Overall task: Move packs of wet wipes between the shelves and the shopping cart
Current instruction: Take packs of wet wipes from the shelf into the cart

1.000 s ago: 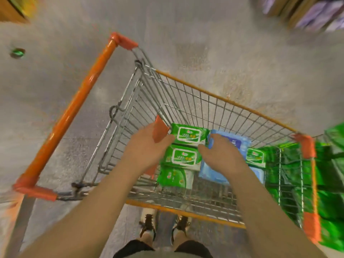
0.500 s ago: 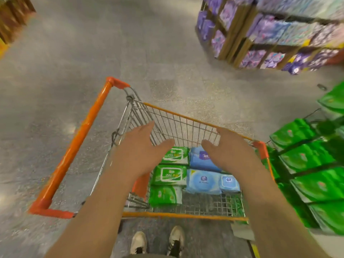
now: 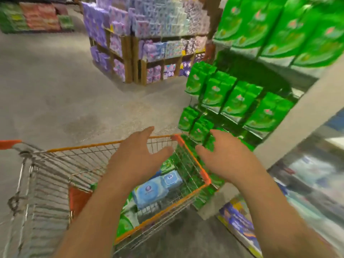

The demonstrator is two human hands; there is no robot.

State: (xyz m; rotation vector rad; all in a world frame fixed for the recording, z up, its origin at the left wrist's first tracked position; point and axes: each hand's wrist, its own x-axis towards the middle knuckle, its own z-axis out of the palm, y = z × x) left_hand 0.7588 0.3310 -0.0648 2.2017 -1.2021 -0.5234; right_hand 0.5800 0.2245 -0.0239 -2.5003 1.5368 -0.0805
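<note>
The wire shopping cart (image 3: 89,159) with orange rims stands in front of me. Blue packs of wet wipes (image 3: 151,192) and green packs (image 3: 167,164) lie in its basket. My left hand (image 3: 137,157) hovers over the basket, fingers spread, holding nothing. My right hand (image 3: 225,155) is raised just past the cart's right rim, fingers spread and empty, in front of the green packs on the shelves (image 3: 236,97) to the right.
A wooden island display (image 3: 149,43) of purple and pastel packs stands ahead across the grey floor. More stacked goods (image 3: 35,17) sit far left. A white shelf post (image 3: 297,116) and lower shelf with blue packs (image 3: 240,220) are at right.
Both hands have lifted out of the cart, away from the packs, and now hover open. The view has swung up and right toward the green shelves.
</note>
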